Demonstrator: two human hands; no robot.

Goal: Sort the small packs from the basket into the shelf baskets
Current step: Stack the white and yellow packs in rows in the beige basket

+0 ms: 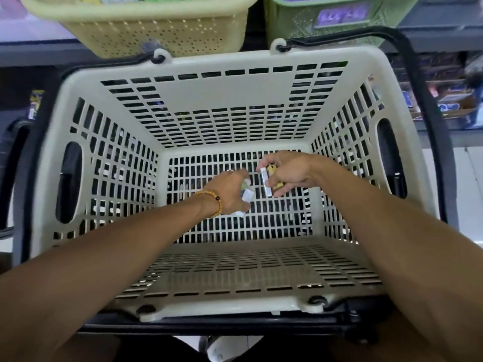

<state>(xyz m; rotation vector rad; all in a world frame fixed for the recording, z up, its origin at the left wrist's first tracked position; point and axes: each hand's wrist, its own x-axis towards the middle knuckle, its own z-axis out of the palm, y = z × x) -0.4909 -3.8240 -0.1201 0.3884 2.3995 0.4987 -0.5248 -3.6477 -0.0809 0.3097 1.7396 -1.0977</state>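
Note:
A large beige slotted basket (pixel 224 92) with black handles fills the view, and both my arms reach down to its floor. My left hand (pixel 230 190), with a bead bracelet on the wrist, grips small white packs (pixel 247 195), one with a green part. My right hand (pixel 287 172) holds two small packs (pixel 271 182), one white and one yellow, pinched between fingers and thumb just above the floor. No other loose packs show on the basket floor. Above are two shelf baskets: a pale yellow one (pixel 146 32) and a green one (pixel 326 19).
The green shelf basket carries a purple label (pixel 342 14). The beige basket's black handle (pixel 418 82) arches over its right side. Blurred shelf goods (pixel 452 100) lie at the right. The picture is motion-blurred.

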